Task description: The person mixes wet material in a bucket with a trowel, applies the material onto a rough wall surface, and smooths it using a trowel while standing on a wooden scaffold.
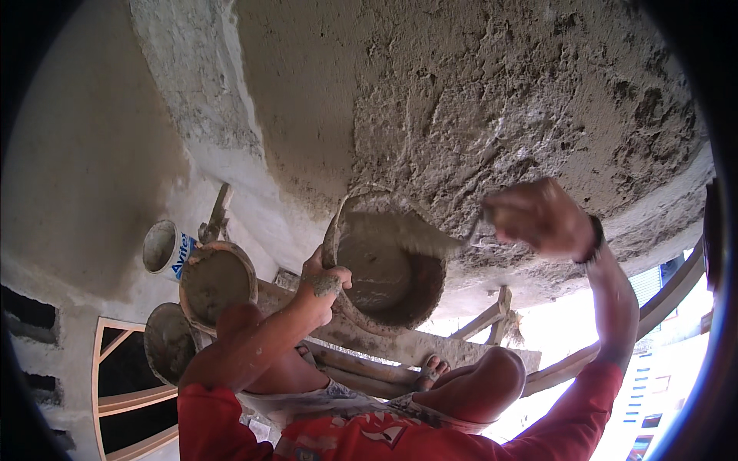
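Note:
My left hand [324, 287], smeared with mortar, is closed on the left rim of a round mortar bucket [433, 286]. The bucket tilts against the rough wall, with wet grey mortar [373, 269] inside. To its right, my right hand [538, 219] is closed round the handle of a trowel [419, 237]. The motion-blurred blade points left, over the bucket's mouth. Behind both hands stands the wall [461, 115], coarse with fresh mortar on the right and smoother on the left.
Several more containers stand at left: a white pail [160, 247], a mortar-filled bucket [219, 286] and a darker bucket [168, 343]. Below me runs a wooden scaffold plank [492, 350], with a wooden brace [483, 317] beside it. A wooden frame [138, 401] borders a dark opening at lower left.

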`<state>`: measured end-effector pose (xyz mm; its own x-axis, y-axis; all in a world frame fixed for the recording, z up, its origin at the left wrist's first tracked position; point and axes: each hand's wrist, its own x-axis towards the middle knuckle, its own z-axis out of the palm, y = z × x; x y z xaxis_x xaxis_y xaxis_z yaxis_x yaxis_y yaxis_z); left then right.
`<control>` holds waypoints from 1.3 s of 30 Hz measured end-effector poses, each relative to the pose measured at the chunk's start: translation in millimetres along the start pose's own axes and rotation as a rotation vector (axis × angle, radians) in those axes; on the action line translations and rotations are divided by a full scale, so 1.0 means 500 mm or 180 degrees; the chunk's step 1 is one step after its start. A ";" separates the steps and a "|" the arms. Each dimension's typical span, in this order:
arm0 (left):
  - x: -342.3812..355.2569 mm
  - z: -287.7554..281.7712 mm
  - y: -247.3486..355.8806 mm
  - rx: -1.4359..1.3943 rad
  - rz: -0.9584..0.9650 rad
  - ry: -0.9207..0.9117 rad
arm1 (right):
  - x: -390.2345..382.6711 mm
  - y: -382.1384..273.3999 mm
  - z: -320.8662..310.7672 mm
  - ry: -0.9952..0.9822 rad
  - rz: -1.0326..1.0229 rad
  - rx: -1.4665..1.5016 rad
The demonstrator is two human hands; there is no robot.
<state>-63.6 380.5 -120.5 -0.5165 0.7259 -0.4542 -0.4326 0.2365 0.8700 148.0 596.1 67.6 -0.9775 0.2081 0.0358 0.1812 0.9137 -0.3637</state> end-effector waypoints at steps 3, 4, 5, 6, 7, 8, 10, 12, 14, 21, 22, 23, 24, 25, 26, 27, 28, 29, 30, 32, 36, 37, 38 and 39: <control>0.009 0.007 -0.018 -0.0051 -0.0060 -0.0131 | 0.055 0.070 -0.084 0.0676 0.0246 -0.0587; 0.019 0.008 -0.033 -0.0113 -0.0026 -0.0116 | 0.067 0.097 -0.118 0.1180 0.0168 -0.0960; 0.026 0.009 -0.040 -0.0195 0.0022 -0.0118 | 0.065 0.079 -0.184 0.1597 0.0322 -0.1347; 0.029 0.010 -0.043 -0.0175 -0.0005 -0.0089 | 0.054 0.073 -0.227 0.1766 0.0543 -0.1244; 0.031 0.011 -0.037 -0.0154 0.0008 -0.0108 | 0.040 0.044 -0.239 0.2044 0.0409 -0.1585; 0.031 0.015 -0.031 -0.0124 0.0017 -0.0141 | 0.027 0.043 -0.239 0.1875 0.0322 -0.1475; 0.015 0.033 -0.018 -0.0025 -0.0117 -0.0026 | -0.018 0.047 -0.237 0.1521 0.0241 -0.1356; 0.014 0.041 -0.014 0.0022 -0.0178 -0.0011 | -0.027 0.060 -0.156 0.0897 0.0055 -0.0671; 0.010 0.026 -0.007 -0.0009 -0.0152 -0.0011 | -0.045 0.096 -0.048 0.0272 -0.0096 -0.1393; 0.036 0.102 -0.064 0.0183 0.0102 -0.0607 | -0.125 0.079 0.215 -0.0079 0.0790 -0.1665; 0.014 0.079 -0.015 0.0296 0.0262 -0.0464 | -0.092 0.096 0.252 0.0292 0.0130 -0.1835; 0.032 0.113 -0.051 0.0213 0.0107 -0.0635 | -0.126 0.131 0.294 0.0078 0.0250 -0.1804; 0.029 0.127 -0.056 0.0203 0.0070 -0.0715 | -0.145 0.149 0.319 0.0009 0.0285 -0.1757; 0.034 0.125 -0.059 0.0166 0.0138 -0.0712 | -0.140 0.154 0.330 0.0004 0.0247 -0.1722; 0.031 0.125 -0.057 0.0180 0.0170 -0.0734 | -0.142 0.158 0.339 -0.0010 0.0219 -0.1691; 0.026 0.129 -0.052 0.0190 0.0195 -0.0766 | -0.152 0.160 0.347 -0.0286 0.0503 -0.1556; 0.022 0.129 -0.043 0.0225 0.0239 -0.0760 | -0.151 0.152 0.350 -0.0535 0.0747 -0.1396; 0.020 0.138 -0.045 0.0230 0.0261 -0.0805 | -0.166 0.145 0.353 -0.0842 0.1044 -0.1255; 0.020 0.144 -0.046 0.0257 0.0265 -0.0909 | -0.196 0.154 0.378 -0.0597 0.0759 -0.1236; 0.020 0.157 -0.052 0.0300 0.0270 -0.1070 | -0.216 0.138 0.391 -0.0115 0.0150 -0.1178; 0.030 0.180 -0.056 0.0383 0.0313 -0.1124 | -0.241 0.108 0.407 -0.0792 0.1238 -0.0733; 0.030 0.187 -0.053 0.0374 0.0304 -0.1125 | -0.248 0.107 0.401 -0.0583 0.1204 -0.0667; 0.030 0.193 -0.051 0.0365 0.0294 -0.1128 | -0.257 0.110 0.392 -0.0374 0.1170 -0.0602; 0.028 0.199 -0.049 0.0356 0.0284 -0.1133 | -0.266 0.113 0.381 -0.0164 0.1139 -0.0536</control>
<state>13.3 448.9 -129.2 -0.2510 0.9211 -0.2978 -0.3041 0.2171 0.9276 267.7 553.5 -135.1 -0.8527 0.5098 -0.1139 0.5224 0.8320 -0.1869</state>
